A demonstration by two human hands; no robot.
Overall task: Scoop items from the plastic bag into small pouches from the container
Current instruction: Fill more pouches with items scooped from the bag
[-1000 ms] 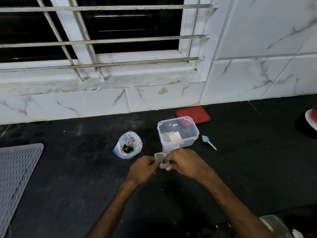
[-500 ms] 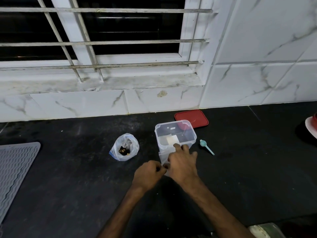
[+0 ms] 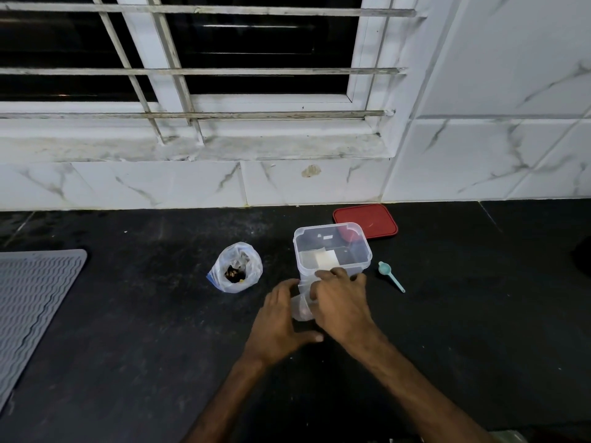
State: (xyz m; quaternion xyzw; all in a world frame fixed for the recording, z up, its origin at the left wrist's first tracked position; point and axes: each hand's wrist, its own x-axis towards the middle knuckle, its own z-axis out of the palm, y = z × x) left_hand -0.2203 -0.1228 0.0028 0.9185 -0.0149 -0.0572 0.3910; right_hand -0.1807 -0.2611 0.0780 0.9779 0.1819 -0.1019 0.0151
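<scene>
Mostly plastic on a dull dark counter, with glossy tile behind.

The counter [image 3: 128, 346] is black, matt and faintly speckled, like stone. The bag [image 3: 252, 266] is thin clear plastic, crinkled and shiny at its folds; the pouch [image 3: 300, 310] is clear plastic film too. The container [image 3: 361, 251] is hard see-through plastic with a smooth gloss, its lid [image 3: 367, 219] smooth red plastic, the scoop [image 3: 390, 276] smooth teal plastic. The mat [image 3: 28, 298] is grey, matt and ribbed in wavy lines. The wall tiles [image 3: 511, 91] are glossy white with grey veins. The window bars [image 3: 224, 71] look like metal, pale and scuffed.
</scene>
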